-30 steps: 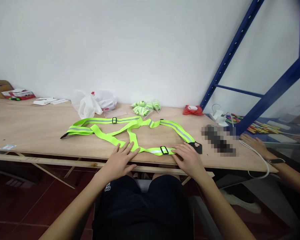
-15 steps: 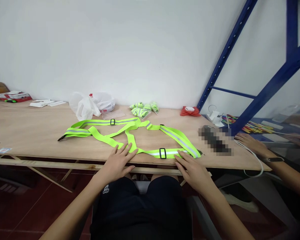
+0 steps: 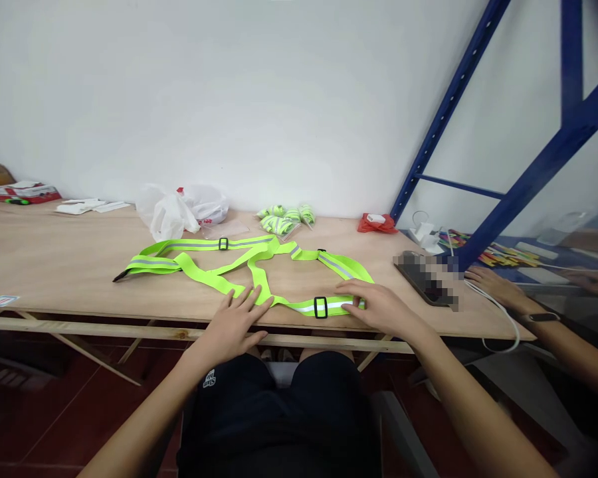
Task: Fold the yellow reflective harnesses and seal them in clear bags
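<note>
A neon yellow-green reflective vest harness [image 3: 206, 275] made of elastic straps lies spread over the wooden table. Grey stripes run along some straps, and a black slide buckle [image 3: 320, 307] sits on the near strap. My left hand [image 3: 236, 322] lies flat with fingers spread, its fingertips on the strap junction at the near edge. Above the right end of the harness is my right hand [image 3: 379, 307], thumb and fingers apart around the near strap. It covers the harness's right corner, and some fingers are hidden.
Behind the harness are white plastic bags [image 3: 179, 209], bagged reflective straps [image 3: 282, 219] and a red bag [image 3: 377, 223]. A partly blurred phone [image 3: 418, 275] lies right, by a white cable [image 3: 496, 307]. Another person's hand [image 3: 491, 282] rests beyond the blue rack post [image 3: 518, 172].
My right hand has turned and shifted from lying flat on the near strap to arching over the right corner. My left hand stays in place.
</note>
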Available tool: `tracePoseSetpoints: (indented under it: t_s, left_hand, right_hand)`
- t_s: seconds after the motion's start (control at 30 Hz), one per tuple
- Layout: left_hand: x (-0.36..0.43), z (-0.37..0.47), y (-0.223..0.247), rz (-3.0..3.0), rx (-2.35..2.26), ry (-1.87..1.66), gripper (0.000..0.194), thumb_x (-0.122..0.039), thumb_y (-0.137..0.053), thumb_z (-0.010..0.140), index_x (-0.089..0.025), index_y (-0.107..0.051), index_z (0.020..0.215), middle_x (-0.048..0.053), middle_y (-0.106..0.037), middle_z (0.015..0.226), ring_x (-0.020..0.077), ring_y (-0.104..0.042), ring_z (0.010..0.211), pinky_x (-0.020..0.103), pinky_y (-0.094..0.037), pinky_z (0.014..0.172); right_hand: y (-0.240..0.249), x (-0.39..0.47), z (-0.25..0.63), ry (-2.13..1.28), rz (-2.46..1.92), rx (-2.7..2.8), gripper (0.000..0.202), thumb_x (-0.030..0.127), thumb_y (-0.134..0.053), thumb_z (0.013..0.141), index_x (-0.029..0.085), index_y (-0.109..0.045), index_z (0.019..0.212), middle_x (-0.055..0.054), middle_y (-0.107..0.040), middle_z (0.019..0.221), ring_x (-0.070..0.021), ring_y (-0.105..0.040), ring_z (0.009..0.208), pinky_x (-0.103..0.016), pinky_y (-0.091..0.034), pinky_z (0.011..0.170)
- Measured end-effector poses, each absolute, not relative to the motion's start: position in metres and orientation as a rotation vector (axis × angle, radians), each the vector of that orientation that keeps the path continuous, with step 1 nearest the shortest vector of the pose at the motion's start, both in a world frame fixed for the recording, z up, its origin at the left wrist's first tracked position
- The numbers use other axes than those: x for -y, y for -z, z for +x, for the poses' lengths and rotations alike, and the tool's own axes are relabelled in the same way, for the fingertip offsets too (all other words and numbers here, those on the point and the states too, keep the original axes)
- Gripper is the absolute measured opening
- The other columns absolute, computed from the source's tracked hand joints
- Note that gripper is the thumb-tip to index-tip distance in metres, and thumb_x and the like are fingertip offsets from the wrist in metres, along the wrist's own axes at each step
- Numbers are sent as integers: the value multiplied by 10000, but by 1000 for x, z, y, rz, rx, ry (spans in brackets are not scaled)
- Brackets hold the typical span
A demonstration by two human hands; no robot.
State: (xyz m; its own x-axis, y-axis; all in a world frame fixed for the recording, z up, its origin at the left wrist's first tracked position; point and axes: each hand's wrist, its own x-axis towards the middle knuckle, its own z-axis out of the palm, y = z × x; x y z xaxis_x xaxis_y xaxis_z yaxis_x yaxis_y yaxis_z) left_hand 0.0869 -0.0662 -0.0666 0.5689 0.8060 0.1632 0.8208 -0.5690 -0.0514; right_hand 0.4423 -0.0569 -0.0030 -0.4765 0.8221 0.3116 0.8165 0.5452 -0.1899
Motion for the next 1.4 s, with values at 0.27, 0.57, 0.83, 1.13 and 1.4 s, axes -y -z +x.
tracePoseSetpoints:
  t_s: [0.27,0.57,0.83,1.13,1.4]
  left_hand:
    - [68,90,62,-2682,1429,163,657,-445,-527,964,-311,-314,1571,125,-248,1649,355,-226,1519,593,-197,1190]
    - [68,92,61,-2661,1453,139,666,-445,-536,961,-316,-305,1572,124,-254,1647,351,-247,1513,585,-201,1189]
    - [67,89,62,-2680,1465,127,733,-486,-559,949,-283,-268,1591,143,-211,1653,381,-200,1521,608,-181,1193]
    - [82,119,47,-2786,1160,407,718,-522,-469,1000,-234,-204,1602,112,-145,1674,318,-147,1543,542,-167,1232]
    - [79,163,51,-2949,1036,240,728,-496,-538,964,-228,-251,1577,107,-254,1650,319,-232,1523,550,-167,1219]
  right_hand:
    - [-4,36,436,84,-1617,2603,178,188,-583,827,252,-712,932,-45,-763,978,-234,-693,825,-296,-460,643]
    - [41,63,445,910,-1328,2336,284,208,-453,986,231,-724,1070,-62,-693,759,-204,-604,727,-321,-378,647]
    - [62,100,450,819,-1160,2202,211,308,-555,995,201,-723,1067,-42,-762,845,-175,-672,737,-301,-434,684]
    - [45,92,453,931,-1509,1917,265,369,-620,940,169,-687,1102,-91,-710,984,-212,-658,812,-304,-431,624]
    - [33,75,453,684,-2094,2006,440,425,-627,915,150,-602,1257,-147,-652,1097,-293,-627,943,-346,-461,663]
